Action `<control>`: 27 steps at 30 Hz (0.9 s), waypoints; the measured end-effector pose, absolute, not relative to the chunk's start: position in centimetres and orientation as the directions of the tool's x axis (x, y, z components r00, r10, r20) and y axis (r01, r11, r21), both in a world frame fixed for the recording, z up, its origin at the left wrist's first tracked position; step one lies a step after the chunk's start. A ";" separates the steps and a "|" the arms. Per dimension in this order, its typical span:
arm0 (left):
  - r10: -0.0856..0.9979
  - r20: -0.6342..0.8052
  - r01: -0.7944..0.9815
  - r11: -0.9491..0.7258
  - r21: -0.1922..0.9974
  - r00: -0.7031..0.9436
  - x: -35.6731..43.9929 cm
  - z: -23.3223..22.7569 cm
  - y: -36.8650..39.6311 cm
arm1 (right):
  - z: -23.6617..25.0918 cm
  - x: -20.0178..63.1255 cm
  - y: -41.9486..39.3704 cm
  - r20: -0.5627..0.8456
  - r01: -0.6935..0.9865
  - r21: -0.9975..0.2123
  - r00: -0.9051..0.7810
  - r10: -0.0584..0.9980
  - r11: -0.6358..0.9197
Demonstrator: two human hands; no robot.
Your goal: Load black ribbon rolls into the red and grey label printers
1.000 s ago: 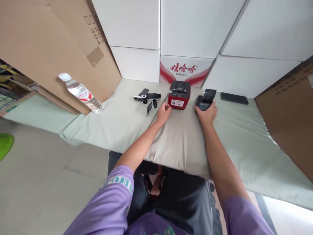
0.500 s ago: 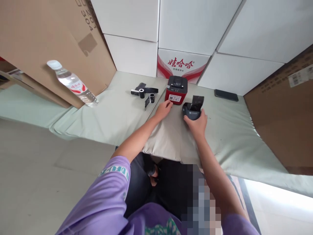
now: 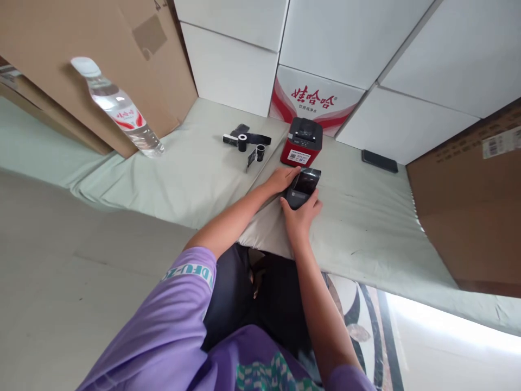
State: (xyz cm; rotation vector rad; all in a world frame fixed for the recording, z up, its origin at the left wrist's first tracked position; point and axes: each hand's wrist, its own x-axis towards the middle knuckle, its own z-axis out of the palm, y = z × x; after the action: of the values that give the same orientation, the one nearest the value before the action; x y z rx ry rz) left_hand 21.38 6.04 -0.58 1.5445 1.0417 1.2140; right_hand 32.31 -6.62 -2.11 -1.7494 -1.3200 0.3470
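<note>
My right hand (image 3: 302,216) grips a small black printer (image 3: 296,199) from its near end, thumb on the left side and fingers on the right. A glossy black strip (image 3: 308,180) stands up out of its top. My left hand (image 3: 284,179) is closed against the printer's far left side, fingertips beside the strip; part of those fingers is hidden. Just behind both hands stands a red and black printer (image 3: 302,144) with a white label on its front. To its left lie several small black and white rolls (image 3: 242,143), some with loose dark strips.
A water bottle (image 3: 129,122) stands at the left, by a cardboard box (image 3: 163,76). White cartons (image 3: 321,38) are stacked behind the cloth-covered table (image 3: 183,179). A black phone (image 3: 379,161) lies at the right, near another cardboard box (image 3: 468,217).
My right hand has brought the small black printer leftward, in front of the red one. My left hand has left the red printer's corner and now touches the small printer.
</note>
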 end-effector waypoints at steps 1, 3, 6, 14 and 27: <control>0.945 0.255 0.144 -0.286 0.947 0.203 21.3 -0.6 6.1 | -2.1 32.4 -6.5 0.271 0.625 -0.780 0.387 0.881 -0.035; 0.918 0.297 0.265 -0.365 0.893 0.264 20.9 -0.3 6.1 | -1.9 32.9 -6.4 0.236 0.624 -0.780 0.371 0.898 -0.053; 0.939 0.283 0.324 -0.334 0.885 0.195 19.7 0.5 6.0 | -1.1 35.3 -6.1 0.166 0.649 -0.758 0.282 0.945 -0.060; 0.983 0.105 0.644 -0.179 0.744 0.152 17.8 1.8 4.2 | 3.5 45.0 3.0 -0.029 0.316 -0.943 -0.393 0.919 0.105; 0.908 0.075 0.740 -0.382 0.553 0.412 16.7 2.1 1.7 | -2.4 43.6 5.3 0.290 0.149 -0.935 -0.205 0.935 0.322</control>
State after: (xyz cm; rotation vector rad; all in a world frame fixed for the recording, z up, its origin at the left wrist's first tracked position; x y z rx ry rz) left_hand 16.66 1.70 2.07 2.2352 1.4042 0.5159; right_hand 43.63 5.26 -2.41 -1.0054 -1.6077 1.0050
